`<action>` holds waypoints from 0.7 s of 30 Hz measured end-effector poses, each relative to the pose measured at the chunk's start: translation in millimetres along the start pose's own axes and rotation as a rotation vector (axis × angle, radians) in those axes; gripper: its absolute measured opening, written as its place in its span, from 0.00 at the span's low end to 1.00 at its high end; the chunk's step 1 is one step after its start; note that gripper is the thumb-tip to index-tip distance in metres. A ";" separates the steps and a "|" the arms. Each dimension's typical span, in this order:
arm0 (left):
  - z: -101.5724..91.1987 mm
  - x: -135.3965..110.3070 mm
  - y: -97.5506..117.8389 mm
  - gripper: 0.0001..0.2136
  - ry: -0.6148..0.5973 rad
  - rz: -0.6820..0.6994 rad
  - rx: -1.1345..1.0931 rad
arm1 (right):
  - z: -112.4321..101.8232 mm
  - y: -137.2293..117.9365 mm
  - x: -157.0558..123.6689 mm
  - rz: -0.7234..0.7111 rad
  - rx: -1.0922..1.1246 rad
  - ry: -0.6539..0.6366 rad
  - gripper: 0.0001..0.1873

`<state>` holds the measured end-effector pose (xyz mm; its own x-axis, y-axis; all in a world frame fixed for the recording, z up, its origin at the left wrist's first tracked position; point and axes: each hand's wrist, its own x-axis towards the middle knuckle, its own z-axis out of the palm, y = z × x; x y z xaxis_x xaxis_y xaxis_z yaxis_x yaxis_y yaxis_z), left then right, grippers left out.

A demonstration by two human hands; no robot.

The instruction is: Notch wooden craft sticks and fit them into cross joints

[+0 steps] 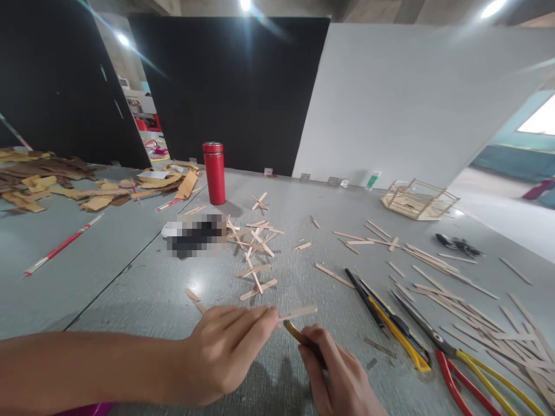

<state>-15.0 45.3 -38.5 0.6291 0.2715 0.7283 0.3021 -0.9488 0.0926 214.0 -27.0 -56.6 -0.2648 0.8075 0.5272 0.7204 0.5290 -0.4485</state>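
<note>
My left hand [232,346] is closed on a wooden craft stick [299,312], whose free end points right. Below that stick, my right hand [332,367] grips a small tool with a yellowish, brass-like edge [295,331]; its tip is at the stick and most of it is hidden in the fingers, so I cannot tell its kind. Another stick [195,299] lies behind my left wrist. Several crossed sticks [255,271] stand or lie in small joined pieces just beyond my hands.
Scissors with red and yellow handles [446,349], utility knives [403,335] and many loose sticks [472,312] lie at right. A small wooden frame [418,199] stands farther back. A red flask [214,173] stands behind; leather-like scraps [52,179] pile up far left.
</note>
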 end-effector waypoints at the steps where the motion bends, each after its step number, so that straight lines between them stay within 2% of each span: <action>1: -2.4 1.1 0.8 0.23 0.019 0.062 0.048 | 0.0 0.1 -1.2 -0.017 0.010 0.008 0.08; 5: -7.2 4.1 7.1 0.23 0.081 0.156 0.142 | -0.8 -0.3 -3.9 -0.031 0.010 -0.001 0.10; 9: -3.7 1.0 12.3 0.23 0.117 0.072 0.084 | -2.5 -2.5 -1.6 -0.037 -0.016 0.003 0.11; 11: -1.4 2.4 11.3 0.18 0.039 -0.115 -0.105 | -6.5 -3.8 2.5 -0.042 -0.059 0.012 0.09; 13: 0.9 7.6 8.1 0.10 -0.130 -0.479 -0.352 | -14.0 -4.8 7.7 -0.051 -0.166 -0.012 0.08; 14: 2.3 10.9 6.0 0.11 -0.188 -0.604 -0.419 | -18.7 -4.9 10.2 -0.072 -0.247 -0.043 0.08; 16: 6.5 16.6 1.7 0.14 -0.268 -0.738 -0.514 | -28.5 -4.6 14.1 -0.169 -0.460 -0.118 0.14; 18: 12.9 18.4 -1.8 0.16 -0.366 -0.804 -0.644 | -36.5 -4.0 15.8 -0.272 -0.680 -0.176 0.22; 21: 23.9 14.2 -4.3 0.16 -0.562 -0.878 -0.893 | -43.8 -4.4 15.5 -0.355 -0.846 -0.249 0.23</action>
<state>9.8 57.0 -44.7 0.7400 0.6564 -0.1467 0.3231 -0.1556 0.9335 234.8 -28.3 -14.8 -0.6161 0.7201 0.3191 0.7711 0.4686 0.4311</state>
